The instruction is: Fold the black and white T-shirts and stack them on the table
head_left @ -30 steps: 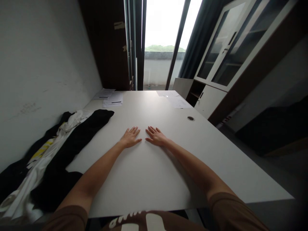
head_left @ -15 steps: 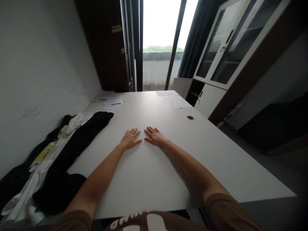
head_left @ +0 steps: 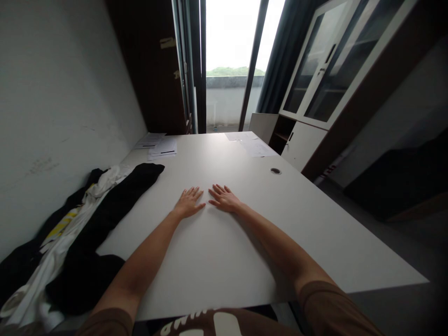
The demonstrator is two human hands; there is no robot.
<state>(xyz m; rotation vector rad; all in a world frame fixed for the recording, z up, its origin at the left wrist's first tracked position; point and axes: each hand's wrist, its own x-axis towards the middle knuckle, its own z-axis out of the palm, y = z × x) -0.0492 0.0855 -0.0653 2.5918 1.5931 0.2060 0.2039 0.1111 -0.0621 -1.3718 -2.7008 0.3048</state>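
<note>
Both of my hands lie palm down on a white table [head_left: 210,252], side by side with a small gap between the thumbs. My left hand [head_left: 189,203] is flat with its fingers spread, and nothing is in it. My right hand [head_left: 224,199] rests the same way, fingers apart and holding nothing. To the left of my left arm lies black clothing [head_left: 115,210], apart from the hand. Beside it, along the wall, white cloth [head_left: 63,247] is bunched up, with a yellow-printed patch showing.
Paper sheets [head_left: 163,148] lie at the table's far left, and more papers [head_left: 257,148] at the far right. A round cable hole [head_left: 276,171] is near the right edge. A white cabinet [head_left: 308,140] with one lower door open stands beyond, by a glass door [head_left: 229,56].
The view has shifted very slightly. Both hands stay flat in the same place on the table.
</note>
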